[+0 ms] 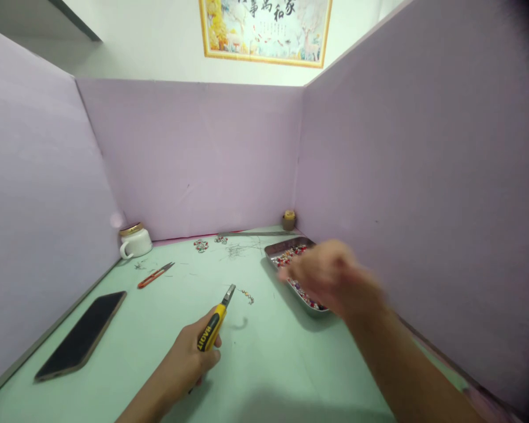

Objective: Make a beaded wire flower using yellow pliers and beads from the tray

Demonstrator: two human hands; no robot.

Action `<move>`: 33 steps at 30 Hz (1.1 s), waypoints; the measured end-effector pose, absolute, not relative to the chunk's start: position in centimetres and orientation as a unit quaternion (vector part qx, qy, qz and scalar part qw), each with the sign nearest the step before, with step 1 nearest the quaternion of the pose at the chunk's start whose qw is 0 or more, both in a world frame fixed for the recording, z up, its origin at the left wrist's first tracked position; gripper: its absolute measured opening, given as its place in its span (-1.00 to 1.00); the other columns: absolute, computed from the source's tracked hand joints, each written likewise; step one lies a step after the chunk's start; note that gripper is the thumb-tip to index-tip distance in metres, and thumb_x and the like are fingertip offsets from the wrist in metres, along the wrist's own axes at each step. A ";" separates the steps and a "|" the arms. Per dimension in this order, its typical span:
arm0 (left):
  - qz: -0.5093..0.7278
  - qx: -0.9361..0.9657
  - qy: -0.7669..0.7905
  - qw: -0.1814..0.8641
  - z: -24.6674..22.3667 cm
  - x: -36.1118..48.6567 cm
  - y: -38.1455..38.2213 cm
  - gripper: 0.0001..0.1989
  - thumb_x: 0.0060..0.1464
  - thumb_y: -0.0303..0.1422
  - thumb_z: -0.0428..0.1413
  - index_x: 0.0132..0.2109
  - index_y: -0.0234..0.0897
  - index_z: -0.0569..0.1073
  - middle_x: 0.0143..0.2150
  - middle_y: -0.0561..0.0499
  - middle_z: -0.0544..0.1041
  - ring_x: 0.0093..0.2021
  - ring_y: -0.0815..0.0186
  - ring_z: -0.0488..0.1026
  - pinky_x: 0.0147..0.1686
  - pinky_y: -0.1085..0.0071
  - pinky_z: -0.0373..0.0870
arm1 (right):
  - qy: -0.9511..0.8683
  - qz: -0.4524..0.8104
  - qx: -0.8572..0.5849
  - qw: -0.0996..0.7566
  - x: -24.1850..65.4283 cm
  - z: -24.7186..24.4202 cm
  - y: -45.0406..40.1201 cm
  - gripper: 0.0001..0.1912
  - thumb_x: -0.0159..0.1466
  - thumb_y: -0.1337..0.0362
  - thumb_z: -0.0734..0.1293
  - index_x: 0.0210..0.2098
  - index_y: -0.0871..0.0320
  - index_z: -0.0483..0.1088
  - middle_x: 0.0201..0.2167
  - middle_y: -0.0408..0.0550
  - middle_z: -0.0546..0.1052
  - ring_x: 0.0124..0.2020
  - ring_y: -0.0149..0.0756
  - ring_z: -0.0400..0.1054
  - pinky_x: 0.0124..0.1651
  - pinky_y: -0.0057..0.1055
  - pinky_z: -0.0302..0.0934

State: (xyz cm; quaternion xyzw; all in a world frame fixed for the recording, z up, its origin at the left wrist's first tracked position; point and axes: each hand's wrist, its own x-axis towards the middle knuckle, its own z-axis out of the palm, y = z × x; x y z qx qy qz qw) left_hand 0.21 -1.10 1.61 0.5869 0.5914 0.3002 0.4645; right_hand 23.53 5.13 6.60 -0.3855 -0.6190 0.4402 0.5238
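My left hand (194, 349) is wrapped round yellow-and-black handled pliers (212, 329), their metal tip pointing up and away. At that tip, a short beaded wire (247, 295) extends to the right, slightly above the table. My right hand (326, 273), blurred by motion, is over the right side of a metal tray (286, 292) of mixed red, white and dark beads (290, 255). Its fingers are too smeared to show whether they hold anything.
Orange-handled thread snips (155, 276) and a dark phone (81, 336) lie on the left. A lidded white mug (135, 240) stands behind them. Toward the back are beaded rings (201, 246), loose wires (235, 251) and a small jar (288, 220). Pale panels (189, 158) enclose the table.
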 end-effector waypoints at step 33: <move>0.216 0.705 0.629 0.244 -1.3 -0.7 0.0 -0.36 -0.22 -0.57 -0.09 0.11 -0.22 0.21 0.05 -0.06 0.36 0.07 0.15 0.23 0.04 0.28 0.12 | -0.663 0.545 -0.350 0.376 16.0 -3.8 9.2 -0.79 0.12 0.39 0.15 -0.52 0.26 0.39 -0.76 -0.25 0.24 -0.69 -0.53 0.07 -0.58 -0.57 -0.05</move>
